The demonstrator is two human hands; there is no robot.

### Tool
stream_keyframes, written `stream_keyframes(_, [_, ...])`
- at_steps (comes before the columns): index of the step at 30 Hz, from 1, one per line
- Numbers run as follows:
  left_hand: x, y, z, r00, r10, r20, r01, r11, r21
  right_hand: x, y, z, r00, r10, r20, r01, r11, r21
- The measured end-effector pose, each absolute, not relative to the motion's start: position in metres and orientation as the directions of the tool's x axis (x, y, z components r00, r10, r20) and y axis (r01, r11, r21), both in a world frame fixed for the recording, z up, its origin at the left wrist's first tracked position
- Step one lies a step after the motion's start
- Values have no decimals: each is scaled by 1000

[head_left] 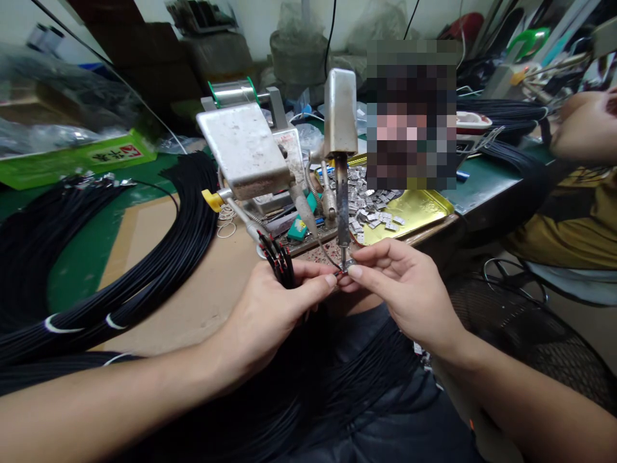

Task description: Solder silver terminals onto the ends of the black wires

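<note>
My left hand (270, 308) is closed around a bunch of black cables (280, 262) with reddish ends sticking up between thumb and fingers. Its thumb and forefinger pinch one cable end just under the soldering iron (342, 206), which points straight down. My right hand (414, 289) pinches a small metal connector (349, 263) at the iron's tip, against that cable end. The fingertips partly hide the joint. From the left, the solder feed nozzle (304, 212) brings a thin wire down to the same spot.
A yellow tray (419, 212) holds many loose metal connectors behind the iron. Coiled black cables (193, 212) lie at left on cardboard (139, 238). A solder spool (234, 92) tops the machine. A co-worker's hand (585, 125) shows at right, above a black fan (520, 341).
</note>
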State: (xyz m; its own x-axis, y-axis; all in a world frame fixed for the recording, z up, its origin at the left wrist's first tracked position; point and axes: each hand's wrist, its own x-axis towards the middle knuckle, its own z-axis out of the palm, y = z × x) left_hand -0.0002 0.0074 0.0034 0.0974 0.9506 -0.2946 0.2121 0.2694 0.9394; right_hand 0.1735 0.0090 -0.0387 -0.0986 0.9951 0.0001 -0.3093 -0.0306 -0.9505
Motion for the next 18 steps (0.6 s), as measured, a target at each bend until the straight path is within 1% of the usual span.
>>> stream_keyframes(12, [0,8,5,96,957,-275,248,245,937,173,8,-37,-91,996,0,-296,-27,-955])
stream_keyframes(18, [0,7,6,94,948,-305,240,275,931,172,9,-37,-86,996,-10,-274,-33,-961])
